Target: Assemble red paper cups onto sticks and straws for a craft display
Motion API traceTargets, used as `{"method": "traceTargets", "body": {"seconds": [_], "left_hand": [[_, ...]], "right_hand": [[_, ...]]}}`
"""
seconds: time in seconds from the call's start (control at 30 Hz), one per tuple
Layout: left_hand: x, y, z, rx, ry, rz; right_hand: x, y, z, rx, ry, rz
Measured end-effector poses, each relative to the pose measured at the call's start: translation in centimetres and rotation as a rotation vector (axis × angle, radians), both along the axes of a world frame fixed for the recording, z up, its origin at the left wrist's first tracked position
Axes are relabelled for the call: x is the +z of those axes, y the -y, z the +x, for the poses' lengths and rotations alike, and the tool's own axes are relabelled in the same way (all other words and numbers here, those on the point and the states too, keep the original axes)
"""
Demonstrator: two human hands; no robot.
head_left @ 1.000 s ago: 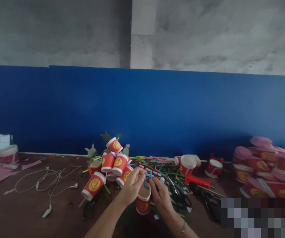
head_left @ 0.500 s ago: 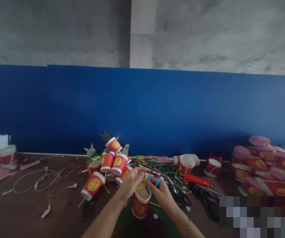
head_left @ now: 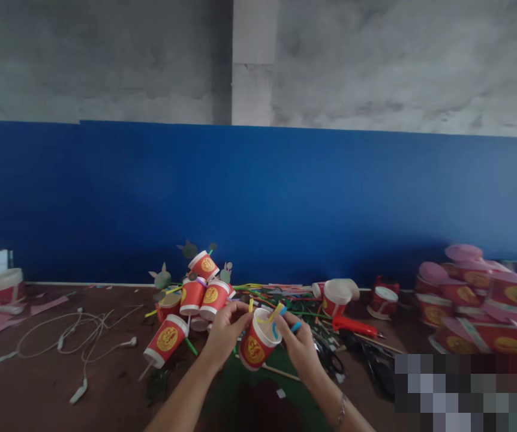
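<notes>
A red paper cup (head_left: 255,349) with a white rim and a gold round print tilts to the left between my hands, above the dark green mat. My left hand (head_left: 226,333) is closed at the cup's left rim, with a short yellow strip (head_left: 251,305) sticking up at its fingertips. At the right rim, my right hand (head_left: 301,343) is closed with the thumb against the cup. Beside its fingertips a yellow strip (head_left: 276,313) and curved blue strips (head_left: 295,327) show. Whether the strips are fixed to the cup, I cannot tell.
A pile of red cups (head_left: 213,299) with paper animal heads stands left of my hands. White earphones (head_left: 78,390) lie farther left. Rightward are black-handled scissors (head_left: 330,359), a red tool (head_left: 355,326) and stacked pink-topped cups (head_left: 469,300). A blue wall (head_left: 258,198) rises behind.
The cup has lifted and tilted left. My hands have moved apart, from together over its mouth to either side of its rim. The view has shifted slightly.
</notes>
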State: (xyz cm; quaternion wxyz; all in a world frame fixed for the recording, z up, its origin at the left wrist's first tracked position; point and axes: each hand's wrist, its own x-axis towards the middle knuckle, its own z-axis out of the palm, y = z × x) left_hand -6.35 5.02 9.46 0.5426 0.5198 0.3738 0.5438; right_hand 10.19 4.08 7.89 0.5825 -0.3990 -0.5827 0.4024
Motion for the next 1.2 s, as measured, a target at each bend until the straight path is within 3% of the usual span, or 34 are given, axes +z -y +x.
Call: {"method": "traceTargets", "body": {"seconds": [0.23,0.57,0.63,0.8,0.87,1.07,1.2], "left_hand": [[-1.1,-0.1,0.5,0.091,-0.098,0.180],[-0.7,0.7,0.6,0.185,-0.256,0.290],[-0.6,0.7,0.5,0.133,-0.214,0.232],[-0.7,0.9,0.5,-0.314,0.027,0.028],[-1.0,1.0,0.9,-0.383,0.038,-0.019],[-1.7,1.0,2.3,-0.096,0.134,-0.138],[-2.0,0.8,2.5,-0.017,0.124,-0.110]], "right_hand": [[0.5,0.2,0.1,-0.051,0.167,0.065],[0.9,0.6,-0.2,-0.004,0.217,0.056],[1.3,0.6,-0.1,0.003,0.162,0.031],[1.9,0.1,0.5,0.050,0.018,-0.043],[2.1,0.1,0.7,0.051,-0.024,-0.053],[2.7,0.9,0.3,0.035,-0.129,-0.120],[2.5,0.8,0.1,-0.034,-0.096,-0.059]]}}
